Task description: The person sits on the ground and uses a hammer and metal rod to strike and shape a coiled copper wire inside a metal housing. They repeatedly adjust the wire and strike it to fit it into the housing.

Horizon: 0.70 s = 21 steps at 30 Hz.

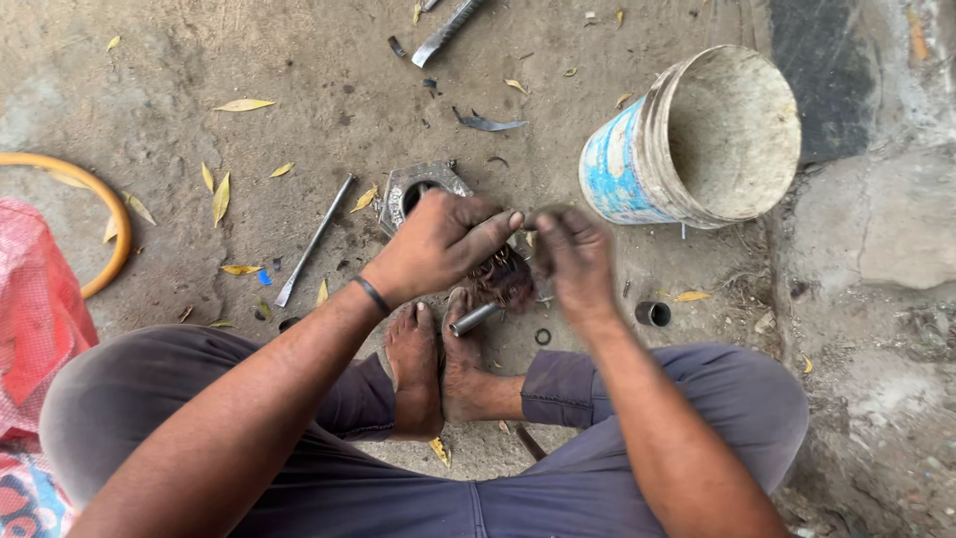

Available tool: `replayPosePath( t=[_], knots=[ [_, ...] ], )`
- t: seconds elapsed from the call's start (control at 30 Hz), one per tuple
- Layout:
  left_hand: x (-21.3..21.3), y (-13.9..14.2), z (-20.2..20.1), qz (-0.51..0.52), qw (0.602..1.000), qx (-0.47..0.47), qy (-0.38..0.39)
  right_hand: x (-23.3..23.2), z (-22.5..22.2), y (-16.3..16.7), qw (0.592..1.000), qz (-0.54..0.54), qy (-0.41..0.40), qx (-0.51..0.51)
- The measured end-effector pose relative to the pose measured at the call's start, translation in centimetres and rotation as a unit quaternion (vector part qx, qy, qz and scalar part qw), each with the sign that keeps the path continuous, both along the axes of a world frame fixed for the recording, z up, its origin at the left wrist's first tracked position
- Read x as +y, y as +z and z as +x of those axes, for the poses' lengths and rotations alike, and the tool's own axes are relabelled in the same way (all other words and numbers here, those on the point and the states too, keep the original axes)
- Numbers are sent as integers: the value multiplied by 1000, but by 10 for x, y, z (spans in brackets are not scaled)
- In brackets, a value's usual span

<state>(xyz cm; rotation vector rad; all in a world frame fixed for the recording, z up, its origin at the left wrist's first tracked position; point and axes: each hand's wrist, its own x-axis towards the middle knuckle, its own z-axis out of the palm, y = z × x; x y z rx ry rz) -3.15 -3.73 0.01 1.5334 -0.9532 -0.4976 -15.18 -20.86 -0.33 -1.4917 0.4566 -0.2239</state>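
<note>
Head view shows my left hand (438,244) and right hand (573,254) pinching a dark rusty part (503,279); I should grip firmly, moving slowly.

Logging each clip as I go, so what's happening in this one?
A person sits cross-legged on bare ground, both hands raised over their feet. The left hand and right hand meet on a dark, coppery wound part, working something small between the fingertips; the blur hides exactly what. A short grey metal shaft sticks out below it. Close by lie a square grey metal housing, a long thin metal rod, a small dark metal sleeve and a tipped blue-and-white plastic bucket.
</note>
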Motion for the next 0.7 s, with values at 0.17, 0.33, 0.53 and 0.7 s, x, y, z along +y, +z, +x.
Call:
replayPosePath(
  t=[0.17, 0.33, 0.53, 0.7],
  knots=[
    [-8, -7, -4, -52, 977, 196, 61, 43, -36, -51, 988, 79, 120, 53],
    [-4, -21, -4, 73, 948, 65, 303, 49, -40, -65, 996, 3, 67, 50],
    [1, -21, 11, 179, 932, -263, 176, 10, -7, -11, 920, -292, 253, -63],
    [-1, -13, 4, 66, 990, -126, 10, -12, 1, -11, 972, -205, 112, -36]
  ],
)
